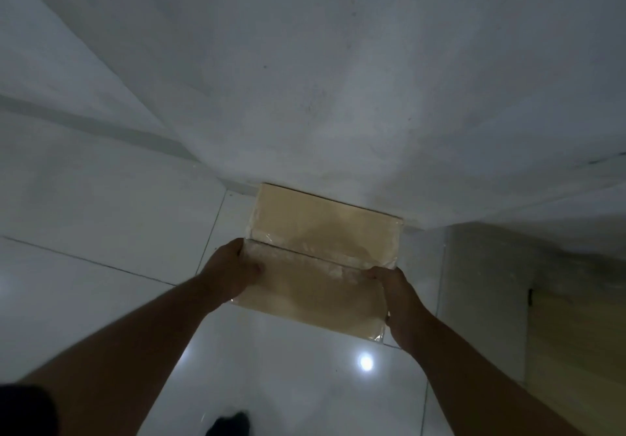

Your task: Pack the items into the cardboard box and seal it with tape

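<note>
The cardboard box (pixel 321 256) was shut, its two top flaps meeting in a line across the middle. Shiny clear tape (pixel 252 232) showed along its edges. The box was down low in front of the person, and its far side was right against the white wall (pixel 305 79). I could not tell if it sat on the floor (pixel 101 232) or was held just above it.

The left hand (pixel 233 273) held the left side of the box, and the right hand (pixel 396 296) held the right side. Both hands were curled round the edges.

The box looked stiff and flat-sided, so I think it would keep its shape. The tape could make it a bit slippery. With things packed inside it may be heavy, so two hands on the two sides, or under the bottom, looked like the best way to hold it.

The floor was made of big white shiny tiles, and a bright light spot (pixel 366 362) shone on one. Something wooden (pixel 576 334) stood at the right. The room was dim.
</note>
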`<action>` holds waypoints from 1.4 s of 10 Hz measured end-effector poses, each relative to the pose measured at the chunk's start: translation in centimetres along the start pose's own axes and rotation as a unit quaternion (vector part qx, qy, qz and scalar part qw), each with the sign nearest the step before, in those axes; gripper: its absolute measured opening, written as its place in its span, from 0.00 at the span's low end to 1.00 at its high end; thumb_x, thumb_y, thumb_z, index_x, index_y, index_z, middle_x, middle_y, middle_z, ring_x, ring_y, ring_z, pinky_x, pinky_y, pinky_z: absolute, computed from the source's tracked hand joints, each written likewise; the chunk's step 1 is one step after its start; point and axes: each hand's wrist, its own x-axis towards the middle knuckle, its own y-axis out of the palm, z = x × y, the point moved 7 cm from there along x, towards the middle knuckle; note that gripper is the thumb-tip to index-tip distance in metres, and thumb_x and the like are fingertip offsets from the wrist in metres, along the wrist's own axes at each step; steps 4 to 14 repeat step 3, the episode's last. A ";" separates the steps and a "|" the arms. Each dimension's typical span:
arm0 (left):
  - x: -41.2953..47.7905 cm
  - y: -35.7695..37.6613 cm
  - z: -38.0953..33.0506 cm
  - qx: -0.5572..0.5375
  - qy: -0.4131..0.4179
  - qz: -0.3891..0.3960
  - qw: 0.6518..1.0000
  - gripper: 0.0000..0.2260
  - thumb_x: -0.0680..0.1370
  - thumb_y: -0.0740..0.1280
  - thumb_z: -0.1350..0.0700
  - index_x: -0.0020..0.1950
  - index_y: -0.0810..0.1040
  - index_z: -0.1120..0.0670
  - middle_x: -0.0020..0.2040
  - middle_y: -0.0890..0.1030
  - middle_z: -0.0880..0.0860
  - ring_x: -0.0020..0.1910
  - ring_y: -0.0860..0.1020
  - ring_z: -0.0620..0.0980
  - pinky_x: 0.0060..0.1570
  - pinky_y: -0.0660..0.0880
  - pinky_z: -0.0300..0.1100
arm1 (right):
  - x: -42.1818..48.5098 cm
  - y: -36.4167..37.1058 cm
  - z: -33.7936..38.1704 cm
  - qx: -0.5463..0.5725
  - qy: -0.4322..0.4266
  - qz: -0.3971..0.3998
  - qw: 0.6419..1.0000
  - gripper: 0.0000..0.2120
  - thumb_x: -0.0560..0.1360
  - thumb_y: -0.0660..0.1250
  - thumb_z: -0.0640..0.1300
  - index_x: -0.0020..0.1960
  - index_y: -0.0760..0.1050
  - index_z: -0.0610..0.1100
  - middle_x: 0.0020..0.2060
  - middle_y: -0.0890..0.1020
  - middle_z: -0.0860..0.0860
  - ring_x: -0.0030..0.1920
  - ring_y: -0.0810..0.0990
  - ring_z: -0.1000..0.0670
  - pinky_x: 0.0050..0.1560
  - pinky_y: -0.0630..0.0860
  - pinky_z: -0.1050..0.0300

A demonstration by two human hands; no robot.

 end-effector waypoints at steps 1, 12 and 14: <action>-0.6 0.3 -0.8 0.001 0.012 0.012 1.000 0.10 0.76 0.72 0.66 0.51 0.79 0.52 0.46 0.81 0.50 0.47 0.81 0.51 0.41 0.78 0.44 | 0.3 0.5 -0.1 -0.013 -0.002 -0.018 1.000 0.08 0.74 0.74 0.46 0.53 0.82 0.50 0.45 0.86 0.47 0.46 0.85 0.44 0.42 0.77 0.54; -2.8 0.7 -1.0 0.078 0.039 0.008 0.996 0.25 0.71 0.72 0.48 0.65 0.74 0.54 0.59 0.80 0.54 0.53 0.81 0.53 0.46 0.80 0.43 | -3.2 0.9 1.9 -0.118 -0.068 -0.049 0.990 0.35 0.63 0.77 0.57 0.68 0.77 0.47 0.62 0.84 0.47 0.60 0.84 0.42 0.63 0.80 0.44; -2.8 0.7 -1.0 0.078 0.039 0.008 0.996 0.25 0.71 0.72 0.48 0.65 0.74 0.54 0.59 0.80 0.54 0.53 0.81 0.53 0.46 0.80 0.43 | -3.2 0.9 1.9 -0.118 -0.068 -0.049 0.990 0.35 0.63 0.77 0.57 0.68 0.77 0.47 0.62 0.84 0.47 0.60 0.84 0.42 0.63 0.80 0.44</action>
